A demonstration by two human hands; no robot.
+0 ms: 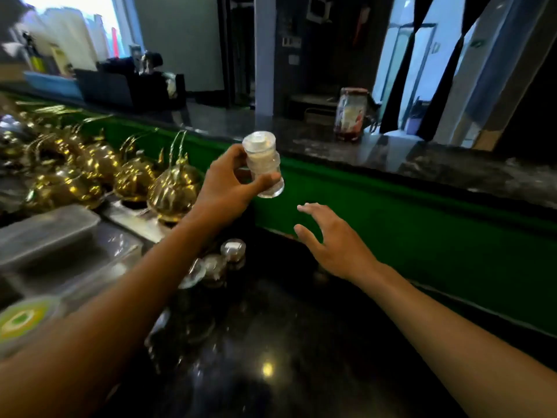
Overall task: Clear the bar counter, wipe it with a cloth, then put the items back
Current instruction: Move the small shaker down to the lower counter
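Note:
My left hand (pixel 224 184) grips a small clear lidded jar (pixel 263 161) with pale contents, held in the air below the raised bar counter (pixel 422 155). My right hand (pixel 328 239) hovers lower, fingers spread and holding nothing, above the dark glossy lower counter (pixel 286 342). Three similar clear jars (pixel 215 263) stand on that lower counter under my left forearm. A large jar with a red lid (pixel 349 114) stands on the raised bar counter, farther back.
A green panel (pixel 391 212) runs beneath the bar counter. Several golden teapots (pixel 135 176) crowd the left side by a steel sink (pixel 60 248). A round green-and-yellow lid (pixel 24 321) lies at the lower left. Dark boxes (pixel 126 86) sit far back.

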